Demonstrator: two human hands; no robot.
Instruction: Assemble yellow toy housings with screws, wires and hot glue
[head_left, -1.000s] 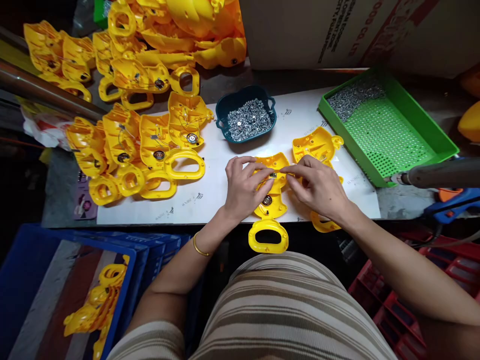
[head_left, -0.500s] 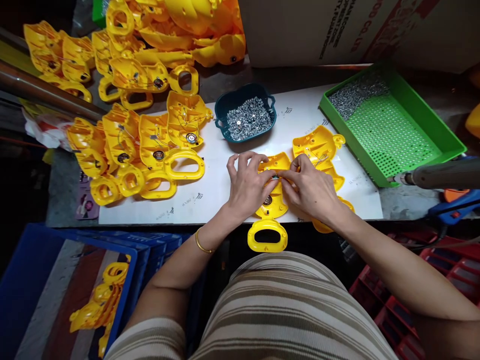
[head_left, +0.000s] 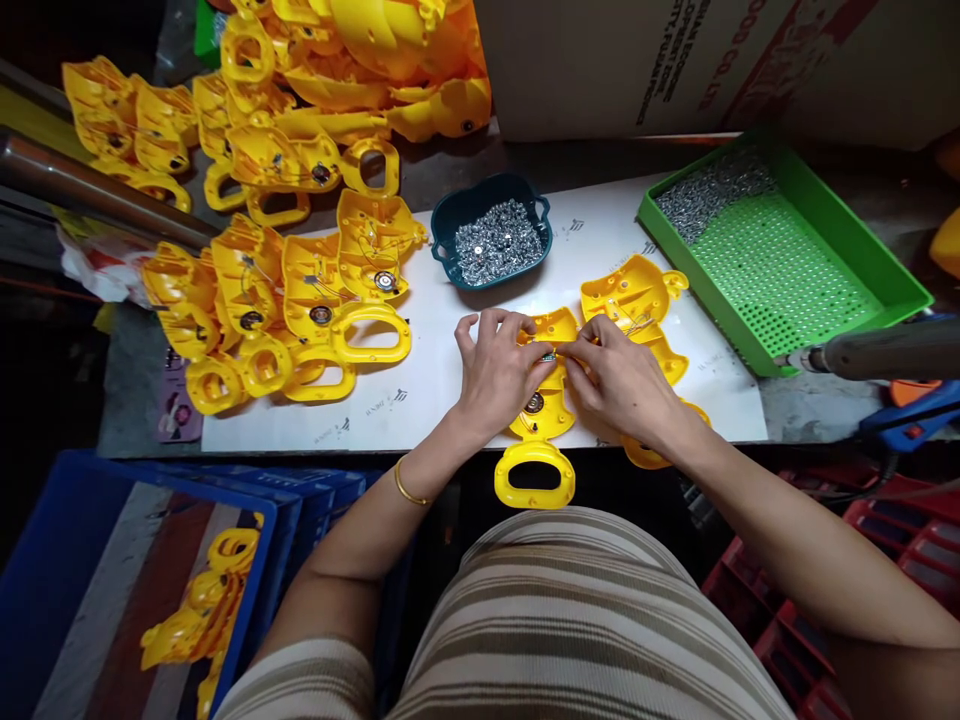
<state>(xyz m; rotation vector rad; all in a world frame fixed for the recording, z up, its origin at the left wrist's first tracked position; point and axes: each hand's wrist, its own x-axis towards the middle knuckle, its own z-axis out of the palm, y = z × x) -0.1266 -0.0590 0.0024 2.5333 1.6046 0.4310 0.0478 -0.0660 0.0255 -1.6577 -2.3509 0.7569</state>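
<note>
A yellow plastic toy shell half (head_left: 551, 412) with a ring handle lies open side up at the table's front edge, its handle jutting past the edge. My left hand (head_left: 499, 365) bends over its left side, thumb and forefinger pinched on a small green circuit board (head_left: 548, 357) inside the shell. From the right, my right hand (head_left: 619, 370) meets it, with thumb and forefinger closed at the board's right end; whatever those fingertips hold is too small to make out. A round speaker (head_left: 534, 402) sits in the shell below the fingers. Another yellow shell half (head_left: 630, 290) lies partly behind my right hand.
A dark teal basket (head_left: 442, 245) of small metal screws stands behind my hands. At right is a green perforated tray (head_left: 810, 270) with more screws. Several wired yellow shells (head_left: 311, 290) line the left. A metal rod (head_left: 885, 348) juts in from the right; a blue crate (head_left: 262, 560) stands below left.
The view has shifted slightly. Both hands stay at the circuit board in the same pinched pose, with only slight finger movement.
</note>
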